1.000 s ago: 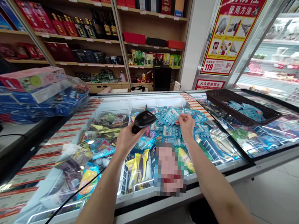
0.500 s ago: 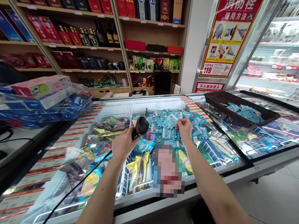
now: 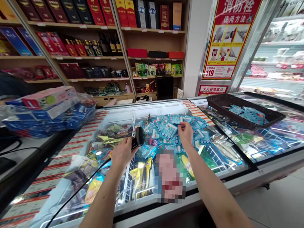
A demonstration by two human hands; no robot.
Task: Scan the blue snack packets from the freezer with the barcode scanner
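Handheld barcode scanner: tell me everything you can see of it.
The handheld barcode scanner is black, with a rounded, shiny head that looks like plastic. The left hand grips its handle, largely hiding it, and holds the scanner above the glass-topped chest freezer. A thin black cable runs from below the hand toward the picture's bottom left.

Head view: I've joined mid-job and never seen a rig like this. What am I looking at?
There is no robot here, just a person's two bare hands, seen from a camera on their head looking forward and down. The left hand grips a black handheld barcode scanner. The right hand has its fingertips at blue packets spread on a glass-topped freezer; whether it pinches one is unclear. Farther right, a dark brown tray holds similar packets.
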